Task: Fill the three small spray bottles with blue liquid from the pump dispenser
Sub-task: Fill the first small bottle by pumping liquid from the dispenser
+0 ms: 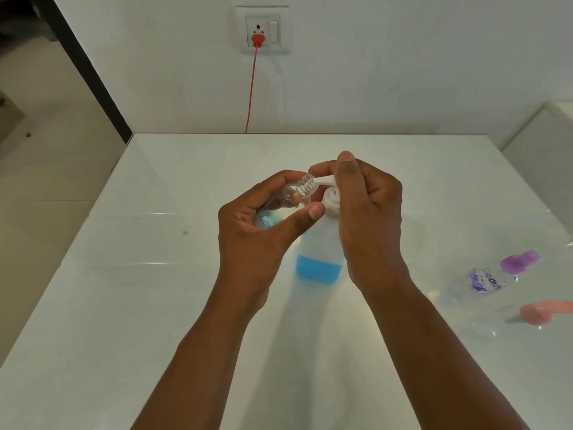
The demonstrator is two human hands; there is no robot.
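Note:
A translucent pump dispenser (321, 252) stands at the table's middle, with blue liquid low in it. My right hand (366, 212) curls over its white pump head, thumb on top, and the nozzle points left. My left hand (263, 221) grips a small clear bottle (297, 193), tilted with its uncapped threaded neck right at the nozzle tip. A light blue patch shows through my left palm; I cannot tell what it is. Two more small spray bottles lie at the right: one with a purple cap (496, 276) and one with a pink-orange cap (533, 315).
The white glossy table (155, 290) meets a white wall at the back. A red plug and cord (252, 79) hang from a wall socket behind the table. A white cabinet (545, 144) stands at the far right. Floor lies beyond the table's left edge.

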